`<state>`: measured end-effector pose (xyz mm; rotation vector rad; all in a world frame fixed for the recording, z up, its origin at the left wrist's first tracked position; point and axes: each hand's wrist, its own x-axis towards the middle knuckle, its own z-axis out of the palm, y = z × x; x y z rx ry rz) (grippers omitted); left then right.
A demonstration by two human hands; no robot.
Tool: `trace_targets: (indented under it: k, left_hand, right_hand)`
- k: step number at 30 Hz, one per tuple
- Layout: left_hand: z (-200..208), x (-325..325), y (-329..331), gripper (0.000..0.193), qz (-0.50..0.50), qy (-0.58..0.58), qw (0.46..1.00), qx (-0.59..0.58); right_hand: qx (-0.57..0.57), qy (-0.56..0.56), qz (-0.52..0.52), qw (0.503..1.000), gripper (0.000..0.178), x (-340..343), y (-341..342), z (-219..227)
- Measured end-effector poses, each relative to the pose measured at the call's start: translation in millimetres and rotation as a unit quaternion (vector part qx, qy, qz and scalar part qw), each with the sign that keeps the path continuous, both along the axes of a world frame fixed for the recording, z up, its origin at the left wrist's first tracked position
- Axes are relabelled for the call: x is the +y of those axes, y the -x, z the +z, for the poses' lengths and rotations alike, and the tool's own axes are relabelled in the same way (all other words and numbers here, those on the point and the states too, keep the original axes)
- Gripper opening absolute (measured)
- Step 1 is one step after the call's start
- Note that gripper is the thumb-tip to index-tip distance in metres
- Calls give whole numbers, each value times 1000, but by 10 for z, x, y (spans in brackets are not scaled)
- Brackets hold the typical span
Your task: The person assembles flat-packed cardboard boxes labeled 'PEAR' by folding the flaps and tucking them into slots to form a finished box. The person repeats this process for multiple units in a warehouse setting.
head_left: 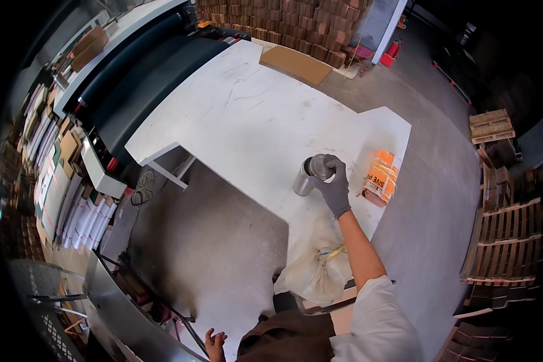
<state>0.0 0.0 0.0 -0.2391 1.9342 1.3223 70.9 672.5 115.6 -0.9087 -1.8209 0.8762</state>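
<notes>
Right arm [363, 256] extends, gloved right grip [336, 188] curled; left grip [215, 344] hangs low, half-curled.

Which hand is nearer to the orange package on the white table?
Right. The gloved right hand is just left of the orange package; the left hand is far off, near the picture's lower edge.

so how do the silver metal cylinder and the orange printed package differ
Colour: the silver metal cylinder is shiny grey, while the orange printed package is bright with dark print.
Shape: the cylinder is round and smooth; the package is oblong and crumpled.
Handling: the grey-gloved right hand is at the cylinder's top, while no hand touches the package.
Both are at the white tabletop, near each other.
</notes>
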Motion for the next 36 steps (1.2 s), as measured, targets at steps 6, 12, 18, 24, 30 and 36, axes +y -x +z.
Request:
trace_targets:
  k: [6,12,18,24,30,36]
  left_hand:
    - [451,312,3,54,-35,10,999,11]
    - [339,392,-130,49,7,-3,1000,-7]
    - [-16,438,-243,44,40,11,998,42]
    - [-285,-14,-1033,31,103,-50,991,-68]
    - [-253,-1296,-1540,28,263,-34,964,-20]
    - [-548,-2094,-3044,24,421,-35,906,-34]
  right_hand:
    - [-17,-4,5,1000,68,-5,-4,-39]
    - [-22,17,-3,1000,94,58,-66,-11]
    - [-27,-126,-123,984,73,-38,-342,-45]
    - [-132,-90,133,978,60,-1654,-133,-258]
    - [-152,21,540,828,62,-3757,222,-745]
    - [-237,-8,655,717,50,-4789,145,-621]
